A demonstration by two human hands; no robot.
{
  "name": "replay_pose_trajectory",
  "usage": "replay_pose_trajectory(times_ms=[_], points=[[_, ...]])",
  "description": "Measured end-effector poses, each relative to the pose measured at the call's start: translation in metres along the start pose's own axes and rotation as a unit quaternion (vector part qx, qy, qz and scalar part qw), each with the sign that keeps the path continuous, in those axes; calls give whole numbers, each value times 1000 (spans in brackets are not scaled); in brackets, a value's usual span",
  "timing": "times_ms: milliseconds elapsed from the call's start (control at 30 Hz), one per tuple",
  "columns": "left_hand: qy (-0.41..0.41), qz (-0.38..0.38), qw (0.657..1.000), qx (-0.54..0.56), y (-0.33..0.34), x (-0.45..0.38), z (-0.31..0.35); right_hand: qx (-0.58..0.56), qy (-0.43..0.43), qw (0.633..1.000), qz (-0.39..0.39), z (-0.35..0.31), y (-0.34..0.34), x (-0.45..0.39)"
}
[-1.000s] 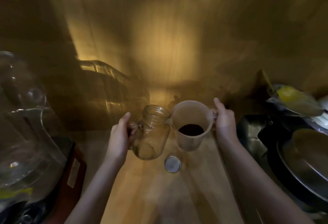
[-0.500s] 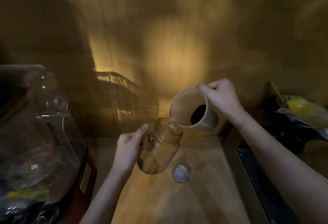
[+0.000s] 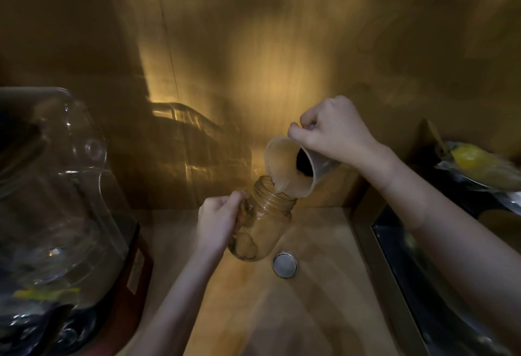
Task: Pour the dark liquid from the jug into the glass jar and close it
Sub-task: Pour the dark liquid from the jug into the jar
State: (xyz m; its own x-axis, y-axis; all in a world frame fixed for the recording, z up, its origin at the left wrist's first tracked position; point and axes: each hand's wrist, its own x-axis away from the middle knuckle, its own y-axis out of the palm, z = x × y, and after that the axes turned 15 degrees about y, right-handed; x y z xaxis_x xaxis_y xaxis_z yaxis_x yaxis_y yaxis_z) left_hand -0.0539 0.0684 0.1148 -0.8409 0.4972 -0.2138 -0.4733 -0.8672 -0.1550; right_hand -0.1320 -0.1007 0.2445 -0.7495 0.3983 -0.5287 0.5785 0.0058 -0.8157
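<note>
- Jug (image 3: 293, 168) is tipped steeply over, spout down at the mouth of the glass jar (image 3: 263, 222); I cannot tell whether the two touch. The dark liquid (image 3: 304, 165) sits pooled deep inside the jug, and I see no stream in the jar.
- My right hand (image 3: 335, 130) is wrapped tight on the jug's handle side, fingers curled and pressed together, holding it in the air above the surface (image 3: 282, 313).
- My left hand (image 3: 217, 222) is closed around the jar's left side, at what looks like a handle. The jar leans with its open mouth up and to the right, toward the jug.
- A round metal lid (image 3: 284, 265) lies flat on the surface just beside the jar's base, to the right and apart from both hands.
- To the left stands a big clear container (image 3: 56, 186) on a dark red base (image 3: 132, 271), near my left forearm and crowding that side.
- To the right, a metal-edged sink (image 3: 394, 271) runs along under my right forearm; a yellow item in a clear bag (image 3: 473, 161) sits beyond it.
- A wooden wall (image 3: 282, 59) closes off the back. Open surface lies in front of the lid, between my arms.
</note>
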Motion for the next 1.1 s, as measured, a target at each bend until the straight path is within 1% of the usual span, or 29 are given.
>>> replay_pose_trajectory(times_ms=[67, 233, 333, 433, 533, 900, 1100], points=[[8, 9, 1000, 1, 3, 0, 0, 23, -18, 1000, 4, 0, 1, 1], [37, 10, 999, -19, 7, -2, -1, 34, -39, 998, 17, 1, 3, -1], [37, 6, 999, -19, 9, -1, -4, 51, -58, 997, 25, -1, 4, 0], [22, 17, 999, -18, 9, -2, -8, 61, -64, 996, 33, -4, 8, 2], [16, 16, 1000, -21, 9, -3, -10, 56, -73, 995, 36, -6, 11, 4], [36, 7, 999, -26, 11, -2, -6, 46, -94, 994, 37, -9, 8, 1], [28, 6, 999, -21, 13, -2, -5, 41, -122, 990, 49, -9, 8, -1]])
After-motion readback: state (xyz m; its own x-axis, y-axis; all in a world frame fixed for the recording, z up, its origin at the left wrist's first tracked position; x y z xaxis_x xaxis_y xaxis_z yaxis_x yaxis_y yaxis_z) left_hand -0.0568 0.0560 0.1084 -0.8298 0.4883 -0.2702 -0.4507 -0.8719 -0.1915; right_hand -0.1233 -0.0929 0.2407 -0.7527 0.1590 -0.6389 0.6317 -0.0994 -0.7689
